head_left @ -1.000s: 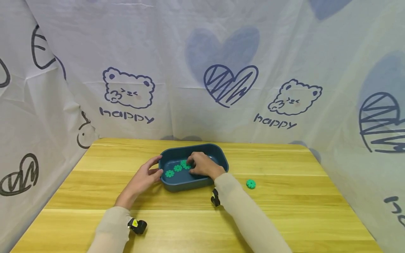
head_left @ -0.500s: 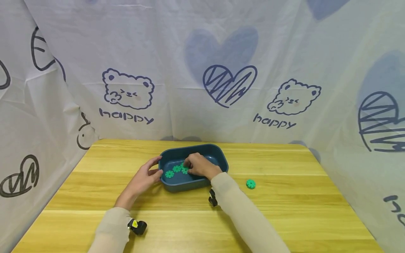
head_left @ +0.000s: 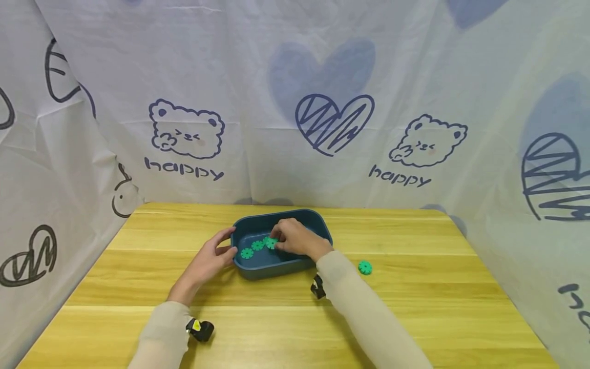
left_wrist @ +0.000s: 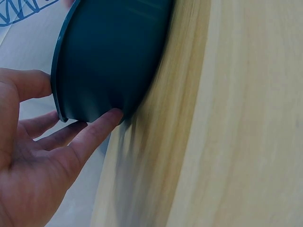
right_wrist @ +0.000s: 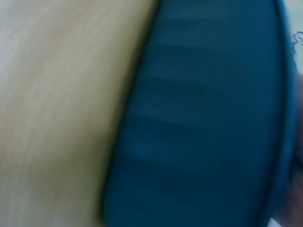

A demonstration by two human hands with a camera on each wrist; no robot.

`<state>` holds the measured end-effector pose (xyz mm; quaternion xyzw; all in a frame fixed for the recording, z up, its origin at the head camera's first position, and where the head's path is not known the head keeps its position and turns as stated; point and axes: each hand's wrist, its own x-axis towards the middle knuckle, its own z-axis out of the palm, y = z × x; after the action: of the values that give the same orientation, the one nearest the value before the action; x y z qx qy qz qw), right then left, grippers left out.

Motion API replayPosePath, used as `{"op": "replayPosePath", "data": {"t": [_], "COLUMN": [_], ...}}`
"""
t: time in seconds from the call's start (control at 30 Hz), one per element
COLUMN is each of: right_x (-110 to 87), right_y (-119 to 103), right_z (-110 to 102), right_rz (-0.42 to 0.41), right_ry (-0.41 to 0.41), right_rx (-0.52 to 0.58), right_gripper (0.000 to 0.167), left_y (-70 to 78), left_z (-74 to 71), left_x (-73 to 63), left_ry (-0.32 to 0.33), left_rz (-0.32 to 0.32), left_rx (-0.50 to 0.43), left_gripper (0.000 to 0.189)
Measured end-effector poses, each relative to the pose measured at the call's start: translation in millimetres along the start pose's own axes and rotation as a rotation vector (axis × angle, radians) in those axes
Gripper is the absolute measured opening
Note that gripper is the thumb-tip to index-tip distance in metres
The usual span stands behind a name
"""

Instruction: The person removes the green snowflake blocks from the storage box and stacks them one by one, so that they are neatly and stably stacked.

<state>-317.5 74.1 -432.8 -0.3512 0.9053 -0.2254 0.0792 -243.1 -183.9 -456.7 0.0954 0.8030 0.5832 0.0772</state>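
Note:
A dark blue rectangular bin (head_left: 272, 267) stands on the table, with several green notched interlocking discs in it. My left hand (head_left: 211, 260) rests against the bin's left end from outside, its fingers spread. In the left wrist view, the left hand (left_wrist: 45, 156) touches the rim and outer wall with its fingertips. Inside the bin, my right hand (head_left: 297, 239) pinches a green disc (head_left: 271, 243) between thumb and fingers. Two discs lie further left, one green disc (head_left: 247, 253) nearest the left end. The right wrist view is blurred and shows mostly the bin's outer wall (right_wrist: 199, 118).
One more green disc (head_left: 365, 267) lies on the wooden table (head_left: 258, 328), right of the bin. A white printed cloth (head_left: 258, 102) hangs behind the table and at both sides.
My right hand shifted slightly left in the bin, then back right, now with a green disc at its fingertips. The left hand and bin have stayed in place.

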Motion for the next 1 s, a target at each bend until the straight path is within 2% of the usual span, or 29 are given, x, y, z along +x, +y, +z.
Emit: {"op": "replayPosePath", "data": {"t": [0.27, 0.57, 1.0], "right_x": [-19.3, -40.2, -72.9], "right_y": [-4.1, 4.1, 15.5], "right_z": [-18.5, -27.9, -43.4], "right_rz": [-0.003, -0.032, 0.032], "right_ry": [0.019, 0.08, 0.125], "right_rx": [-0.007, -0.038, 0.008], "right_gripper": [0.026, 0.024, 0.025], "left_y": [-0.4, 0.8, 0.7], "left_z": [-1.1, 0.2, 0.4], "left_x": [0.3, -0.9, -0.6], "left_ry": [-0.001, 0.003, 0.003], "left_rz": [0.008, 0.001, 0.007], "left_rx": [0.005, 0.011, 0.007], "left_gripper": [0.061, 0.061, 0.061]}}
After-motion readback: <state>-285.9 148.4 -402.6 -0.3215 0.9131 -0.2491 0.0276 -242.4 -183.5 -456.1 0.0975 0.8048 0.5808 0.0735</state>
